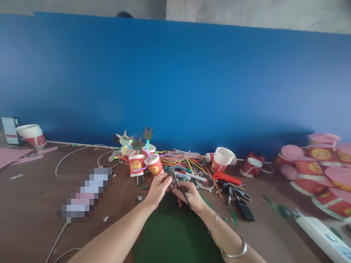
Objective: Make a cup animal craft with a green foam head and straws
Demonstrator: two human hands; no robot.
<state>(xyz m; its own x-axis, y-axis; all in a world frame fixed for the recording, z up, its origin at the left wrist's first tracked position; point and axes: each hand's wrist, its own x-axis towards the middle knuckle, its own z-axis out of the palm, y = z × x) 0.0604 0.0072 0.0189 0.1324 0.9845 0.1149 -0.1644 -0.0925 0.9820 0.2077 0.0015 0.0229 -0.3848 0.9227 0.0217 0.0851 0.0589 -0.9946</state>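
Scissors [181, 188] sit in the right hand [190, 195], whose fingers are curled closed around the dark handles, blades pointing up and away toward the left hand [159, 186]. The left fingers are pinched shut on a small scrap right at the blade tips; it is too small to say what it is, though its colour looks like that of the green sheet [175, 233] lying under both wrists on the bench [41, 204].

Just beyond the fingertips lies a loose heap of coloured straws [181, 160], and to the left of that stand red paper cups [145, 164] with straw-and-paper flowers poking out of them. To the right of the right fingers rest a white marker [192, 177], an orange utility knife [227, 178] and a black key fob [245, 210]; a white paper cup [223, 159] lies tipped on its side behind them. Farther right, well apart, is a stack of red and pink cup pieces [315, 168].

Cutting a piece this small goes best, I judge, with short snips near the blade tips, the left fingers turning the scrap rather than the scissors swinging, and fingertips kept clear of the closing edge. Holding the work low over the green sheet would catch any offcuts.
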